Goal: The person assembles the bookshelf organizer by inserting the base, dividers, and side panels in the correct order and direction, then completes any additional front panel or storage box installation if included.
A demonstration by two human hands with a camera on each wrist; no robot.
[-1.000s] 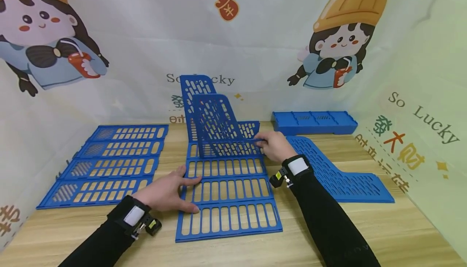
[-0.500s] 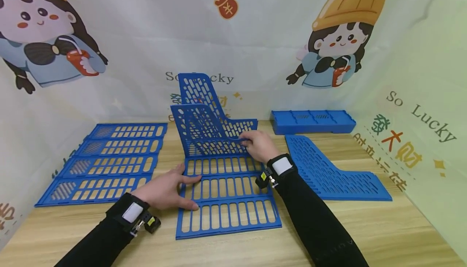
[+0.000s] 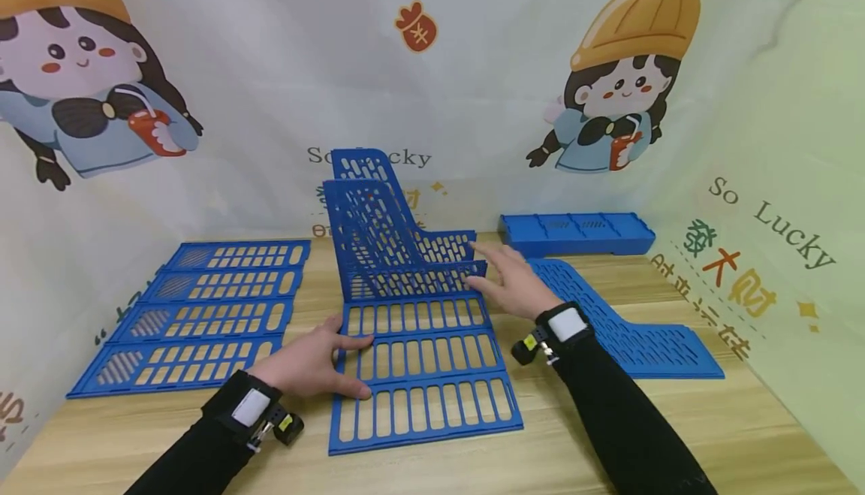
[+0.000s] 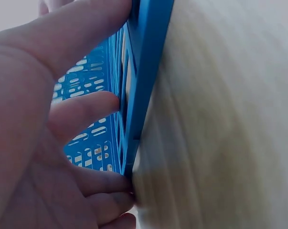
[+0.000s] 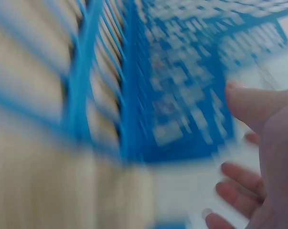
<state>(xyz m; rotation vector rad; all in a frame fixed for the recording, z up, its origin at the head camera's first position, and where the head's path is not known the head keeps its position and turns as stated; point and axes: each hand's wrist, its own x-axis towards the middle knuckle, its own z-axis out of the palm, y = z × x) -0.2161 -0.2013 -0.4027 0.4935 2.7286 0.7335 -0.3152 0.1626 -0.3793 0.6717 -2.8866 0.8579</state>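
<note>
A blue slatted base panel [image 3: 432, 412] of a file rack lies flat on the table. At its far end stand two perforated L-shaped side panels, the near one [image 3: 399, 247] in front of the far one [image 3: 361, 163]. My left hand [image 3: 304, 363] rests at the base's left edge, thumb and index finger extended onto the slats. The left wrist view shows its other fingertips [image 4: 127, 183] along the panel's edge. My right hand [image 3: 516, 281] is spread at the low right ends of the side panels; in the blurred right wrist view its thumb [image 5: 249, 102] overlaps a panel.
To the left lies a blue grid panel [image 3: 223, 318] in several joined sections. At the right a loose L-shaped side panel [image 3: 649, 348] lies flat, and behind it sits a long blue ribbed piece [image 3: 574, 233]. A printed cloth [image 3: 284, 89] hangs behind the table.
My right hand has let go of the near side panel and moved right, its fingers spreading. That panel swung left, then back right a little. The left hand has stayed at the base's edge.
</note>
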